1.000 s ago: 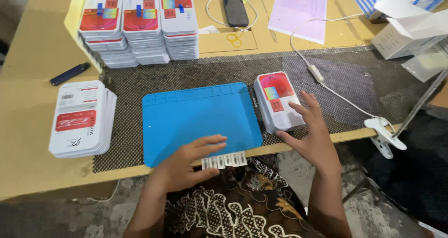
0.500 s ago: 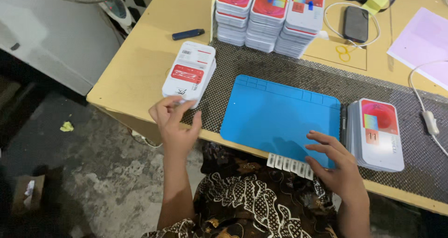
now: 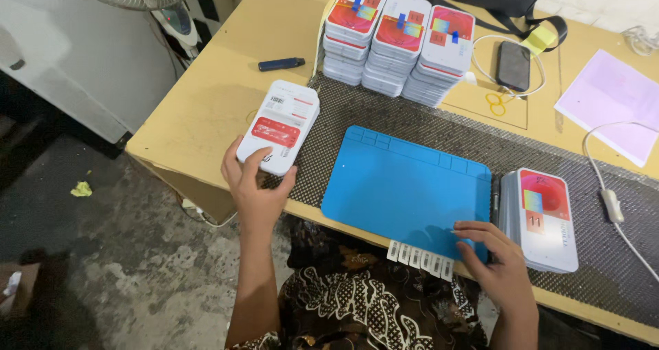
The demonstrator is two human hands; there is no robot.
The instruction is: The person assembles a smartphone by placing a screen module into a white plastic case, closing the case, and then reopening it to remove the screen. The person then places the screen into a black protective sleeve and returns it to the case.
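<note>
Left hand: the left hand (image 3: 255, 185) grips the near end of the left box stack (image 3: 279, 126), thumb on top, fingers wrapped round the lower edge.
Right hand: the right hand (image 3: 495, 264) lies flat and open, fingertips on the near right corner of the blue mat (image 3: 405, 185), holding nothing.
Strip: a white label strip (image 3: 420, 258) hangs over the bench edge just left of that right hand.
Change: half a second ago the left hand was only touching the stack's near corner; now it has closed round it. The right hand stays put on the mat.
Right stack: a second box stack (image 3: 542, 218) sits just right of the mat, close to the right hand.
Far side: three taller box stacks (image 3: 400, 41) line the back, with a phone (image 3: 513, 65), a pink sheet (image 3: 611, 103) and a dark pen (image 3: 281, 64) beyond.
Edges: the left stack sits near the bench (image 3: 206, 116) front-left corner, floor below.
Room: bare wood lies open left of the mesh liner (image 3: 549, 151).
</note>
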